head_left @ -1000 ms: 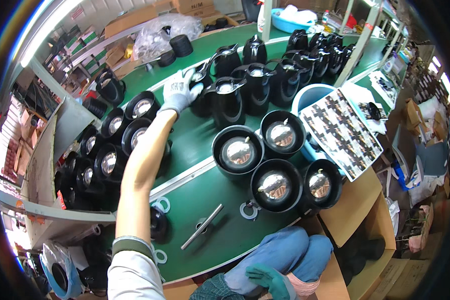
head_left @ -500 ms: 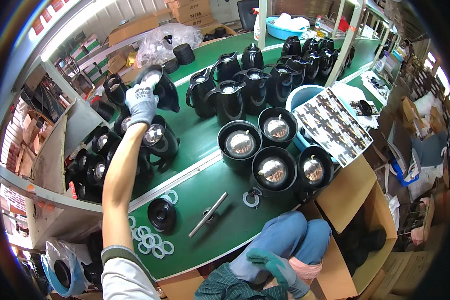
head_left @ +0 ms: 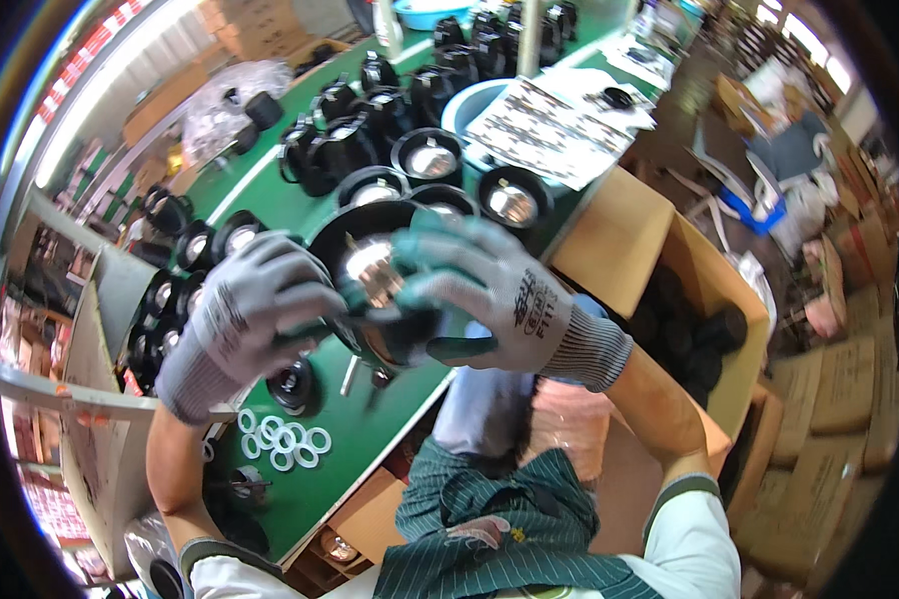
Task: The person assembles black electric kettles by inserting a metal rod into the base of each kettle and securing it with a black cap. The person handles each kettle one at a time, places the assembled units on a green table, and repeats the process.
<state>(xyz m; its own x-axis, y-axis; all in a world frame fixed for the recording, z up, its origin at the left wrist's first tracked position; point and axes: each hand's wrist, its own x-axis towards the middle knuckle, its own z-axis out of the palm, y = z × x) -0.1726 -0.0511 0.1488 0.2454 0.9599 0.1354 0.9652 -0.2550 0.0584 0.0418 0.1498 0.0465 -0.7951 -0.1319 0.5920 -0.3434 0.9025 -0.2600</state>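
In front of my body, above the green bench (head_left: 230, 359), both gloved hands hold a black jug (head_left: 400, 339) with its wide opening tilted up toward me. Inside its opening shows a shiny silver dome with a small tip. My left hand (head_left: 255, 309) is closed on the jug's left side. My right hand (head_left: 499, 295) grips the right side, its fingers reaching over the rim near the dome; both hands are slightly blurred. Below the jug a metal rod (head_left: 350, 376) partly shows. A black round disc (head_left: 295, 384) and several translucent rings (head_left: 280, 439) lie to its left.
Beyond my hands stand several wide-mouthed black jugs (head_left: 514, 203) with silver domes, then black pitchers (head_left: 355, 145). Patterned sheets (head_left: 539, 125) rest on a blue basin (head_left: 459, 108). An open carton (head_left: 734, 399) with black parts stands at right. More jugs (head_left: 195, 247) crowd the left.
My left hand has come back from the far left with a black jug. My right hand has risen from my lap and taken hold of it too. The view has shifted.
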